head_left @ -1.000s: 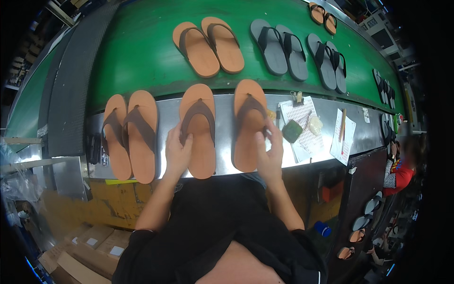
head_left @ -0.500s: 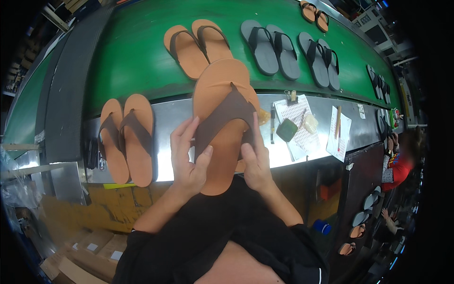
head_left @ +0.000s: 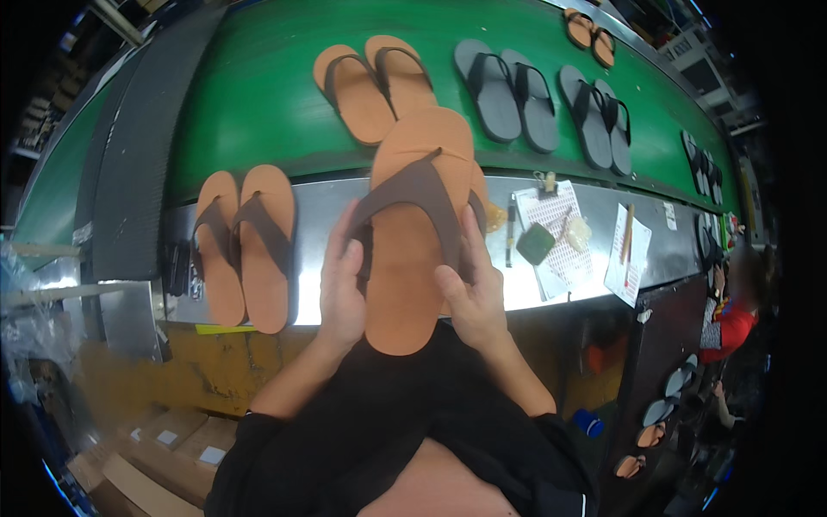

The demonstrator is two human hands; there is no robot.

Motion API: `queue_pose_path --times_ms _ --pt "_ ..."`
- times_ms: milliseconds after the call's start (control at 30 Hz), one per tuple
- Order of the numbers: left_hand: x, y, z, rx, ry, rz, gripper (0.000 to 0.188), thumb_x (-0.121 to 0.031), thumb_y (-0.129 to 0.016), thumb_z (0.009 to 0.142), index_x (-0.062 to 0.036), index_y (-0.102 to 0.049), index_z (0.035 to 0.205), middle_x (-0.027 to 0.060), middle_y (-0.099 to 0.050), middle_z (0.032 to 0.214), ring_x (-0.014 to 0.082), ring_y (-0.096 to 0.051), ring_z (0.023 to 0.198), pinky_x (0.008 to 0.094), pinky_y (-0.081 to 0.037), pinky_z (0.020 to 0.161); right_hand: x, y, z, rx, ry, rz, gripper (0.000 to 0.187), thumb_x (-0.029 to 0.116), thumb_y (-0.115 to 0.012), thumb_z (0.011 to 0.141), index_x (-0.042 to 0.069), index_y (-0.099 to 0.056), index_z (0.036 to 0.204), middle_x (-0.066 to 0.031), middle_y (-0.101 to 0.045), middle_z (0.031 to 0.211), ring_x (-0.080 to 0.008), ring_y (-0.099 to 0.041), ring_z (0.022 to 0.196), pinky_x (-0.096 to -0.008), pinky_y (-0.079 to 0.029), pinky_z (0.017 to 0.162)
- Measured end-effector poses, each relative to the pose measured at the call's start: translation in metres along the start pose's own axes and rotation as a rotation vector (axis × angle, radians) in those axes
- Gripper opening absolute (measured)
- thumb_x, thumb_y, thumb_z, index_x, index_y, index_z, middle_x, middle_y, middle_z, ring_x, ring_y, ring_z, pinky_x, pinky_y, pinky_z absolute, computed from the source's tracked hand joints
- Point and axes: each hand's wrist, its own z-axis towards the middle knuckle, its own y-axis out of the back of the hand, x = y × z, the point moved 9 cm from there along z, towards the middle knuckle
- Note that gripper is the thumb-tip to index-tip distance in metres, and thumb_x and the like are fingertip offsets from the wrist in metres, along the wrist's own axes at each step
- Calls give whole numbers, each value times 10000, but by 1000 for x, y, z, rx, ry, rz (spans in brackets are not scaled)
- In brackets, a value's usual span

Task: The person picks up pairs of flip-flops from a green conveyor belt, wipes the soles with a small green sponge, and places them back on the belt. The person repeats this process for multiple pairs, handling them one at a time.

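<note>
Raised in front of me is a tan flip-flop point(head_left: 405, 284) with a wide dark brown strap, toe end pointing away. My left hand point(head_left: 343, 297) grips its left edge, the thumb by the strap's end. On the opposite edge my right hand point(head_left: 474, 297) closes round it, thumb near the strap. A second tan flip-flop point(head_left: 476, 185) peeks out behind it, mostly hidden; whether it is held or lies on the bench I cannot tell. To the left, a matching tan pair point(head_left: 265, 284) lies on the metal bench.
On the green conveyor belt point(head_left: 258, 103) beyond stand a tan pair point(head_left: 360, 99) and grey pairs point(head_left: 489, 95) of flip-flops. Papers point(head_left: 560, 207), a green block point(head_left: 536, 244) and a pen point(head_left: 511, 228) lie on the bench. Cardboard boxes point(head_left: 185, 448) sit lower left; a person in red point(head_left: 728, 332) is far right.
The held flip-flop has turned slightly and sits more upright. My left fingers have slid under its edge, and the thumb has shifted outward. The whole view has swung a little.
</note>
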Motion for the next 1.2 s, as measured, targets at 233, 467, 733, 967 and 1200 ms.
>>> queue_pose_path --times_ms 233,467,733,967,1200 --pt "16 17 2 -45 44 -46 530 -195 -376 1033 52 -272 1491 172 -416 1461 234 -400 1362 359 -320 1128 -35 39 4 -239 -1 -282 554 242 -620 944 -27 -465 1402 -162 -561 1130 -252 -564 1058 -353 -500 811" --pt "84 52 11 16 206 377 549 -123 -513 992 110 -329 1453 207 -482 1416 246 -510 1278 346 -402 1064 -113 44 -12 -168 -284 -626 554 237 -601 967 -10 -436 1435 -161 -557 966 -292 -591 863 -372 -491 755" --pt "89 58 10 -2 95 455 598 -117 -563 968 84 -309 1471 213 -516 1368 240 -555 1206 337 -445 1009 -110 29 -20 -192 -202 -522 564 272 -574 978 24 -417 1459 -163 -543 976 -288 -575 843 -374 -480 773" --pt "87 46 13 -27 312 253 673 -100 -568 962 53 -210 1511 221 -451 1424 256 -499 1277 357 -414 1053 -129 34 -16 -248 -265 -308 576 269 -561 989 15 -388 1476 -138 -545 1001 -228 -560 855 -343 -472 791" --pt "77 32 12 -13 304 3 665 -99 -489 973 -4 -156 1541 187 -447 1407 229 -518 1256 336 -454 1017 -118 32 -14 -252 -484 399 526 180 -478 1038 8 -319 1510 -86 -568 1148 -120 -576 1017 -261 -480 879"
